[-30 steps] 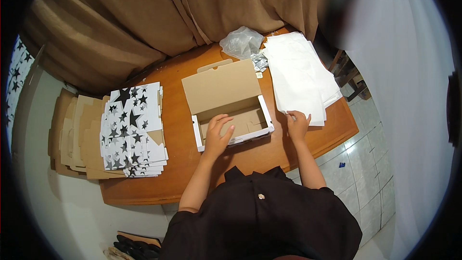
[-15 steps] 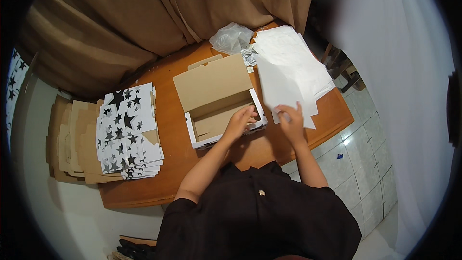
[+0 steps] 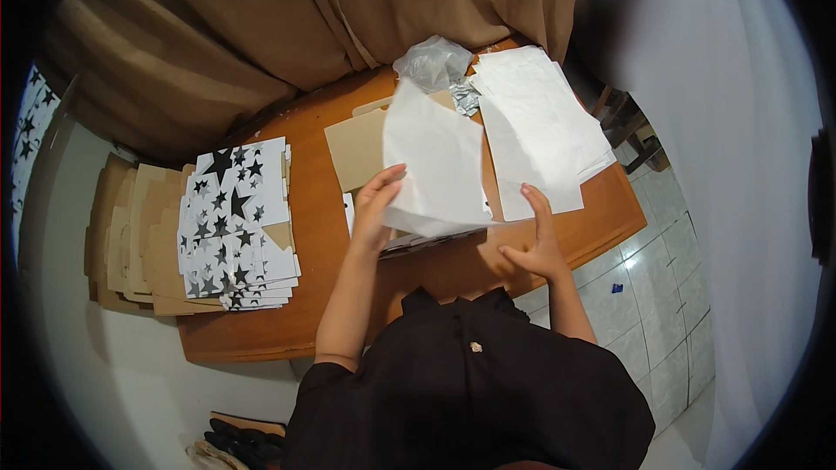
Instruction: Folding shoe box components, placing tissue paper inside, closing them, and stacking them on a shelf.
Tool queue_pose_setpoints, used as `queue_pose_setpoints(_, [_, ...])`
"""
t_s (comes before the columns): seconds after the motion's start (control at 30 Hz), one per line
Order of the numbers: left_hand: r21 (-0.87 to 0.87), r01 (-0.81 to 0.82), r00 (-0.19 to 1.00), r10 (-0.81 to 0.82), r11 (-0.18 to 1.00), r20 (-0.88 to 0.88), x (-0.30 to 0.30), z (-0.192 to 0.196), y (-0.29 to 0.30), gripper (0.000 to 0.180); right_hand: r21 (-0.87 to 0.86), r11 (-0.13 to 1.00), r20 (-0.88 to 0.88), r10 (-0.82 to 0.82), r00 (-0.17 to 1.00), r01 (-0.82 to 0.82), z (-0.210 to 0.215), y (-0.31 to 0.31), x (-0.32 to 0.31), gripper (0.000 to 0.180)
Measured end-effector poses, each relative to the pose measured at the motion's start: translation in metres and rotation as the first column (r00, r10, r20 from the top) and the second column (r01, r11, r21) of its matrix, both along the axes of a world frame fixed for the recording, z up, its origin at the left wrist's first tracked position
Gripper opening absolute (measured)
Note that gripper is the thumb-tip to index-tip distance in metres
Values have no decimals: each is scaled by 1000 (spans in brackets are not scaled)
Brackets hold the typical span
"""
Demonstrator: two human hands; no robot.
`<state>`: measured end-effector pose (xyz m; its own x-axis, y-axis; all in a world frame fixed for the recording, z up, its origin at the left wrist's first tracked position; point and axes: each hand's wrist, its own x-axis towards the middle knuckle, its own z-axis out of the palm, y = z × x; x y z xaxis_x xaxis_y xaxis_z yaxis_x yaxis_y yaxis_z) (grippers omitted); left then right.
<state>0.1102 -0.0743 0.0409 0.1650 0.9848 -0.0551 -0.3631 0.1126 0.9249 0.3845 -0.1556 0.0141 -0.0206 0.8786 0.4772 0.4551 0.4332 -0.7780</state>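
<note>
A thin white sheet of paper [image 3: 433, 161] is held up over the open cardboard box, bent and slightly blurred. My left hand [image 3: 376, 209] grips the paper at its left edge. By the paper's lower right corner, my right hand [image 3: 542, 239] has thumb and fingers spread; I cannot tell whether it touches that corner. Most of the cardboard box [image 3: 353, 150] is hidden behind the paper. Its brown raised lid shows at the left, and part of its star-printed front shows below. To the right lies a stack of white paper sheets [image 3: 549, 113].
Flattened star-printed boxes [image 3: 235, 226] are piled on the left of the wooden table [image 3: 326, 326], beside plain brown cardboard [image 3: 161, 244]. A clear plastic bag [image 3: 433, 63] and small silvery packets [image 3: 466, 97] lie at the back. Brown curtain [image 3: 218, 43] hangs behind.
The paper sheet has come off the stack on the right and moved left over the box. My left hand has moved left and taken its edge; my right hand's fingers have spread.
</note>
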Motion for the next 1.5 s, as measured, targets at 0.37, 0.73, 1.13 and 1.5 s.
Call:
queue_pose_setpoints(0.37, [66,-139,970,149,988,-192,-56,58,-66,32,-190,933,-265,252,931,-306,-10,42,-48,46])
queue_pose_setpoints(0.73, [618,-472,523,764,629,-378,-81,93,-80,28,-195,855,-611,277,742,-480,52,34,-94,23])
queue_pose_setpoints(1.13, [724,-247,583,696,643,-419,-71,-58,50,30,-127,929,169,-324,931,346,-46,111,-64,20])
queue_pose_setpoints(1.5, [501,-147,129,519,853,-845,-60,-71,70,33,-265,876,253,-341,906,404,-67,132,-71,20])
